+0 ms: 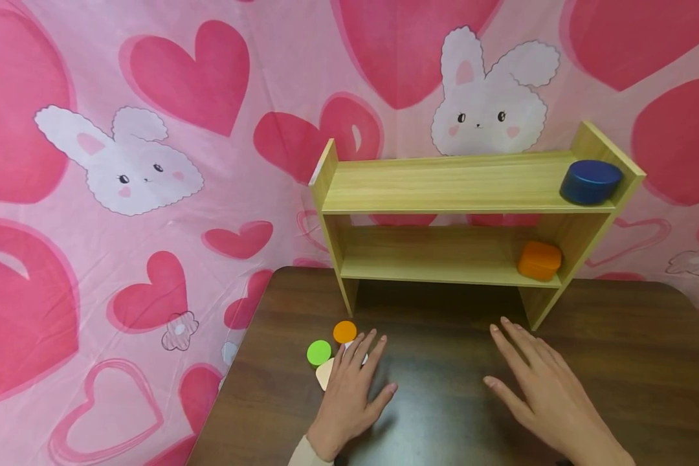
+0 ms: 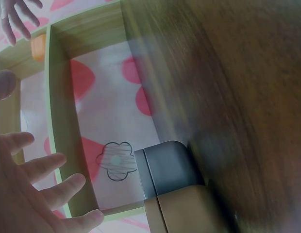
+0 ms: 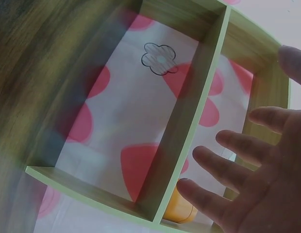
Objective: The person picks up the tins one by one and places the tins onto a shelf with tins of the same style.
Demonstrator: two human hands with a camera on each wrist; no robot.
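Green round piece (image 1: 319, 353) and orange round piece (image 1: 345, 332) lie near the left of two spread, empty hands (image 1: 349, 401) (image 1: 544, 395).

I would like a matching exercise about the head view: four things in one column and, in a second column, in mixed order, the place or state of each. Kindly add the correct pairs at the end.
Things:
1. blue round container
2. green disc
3. right hand
4. orange rounded box

Places or states:
A. on the lower board
B. fingers extended, holding nothing
C. on the upper board
D. on the table, beside the left hand

Pairs: 1-C, 2-D, 3-B, 4-A
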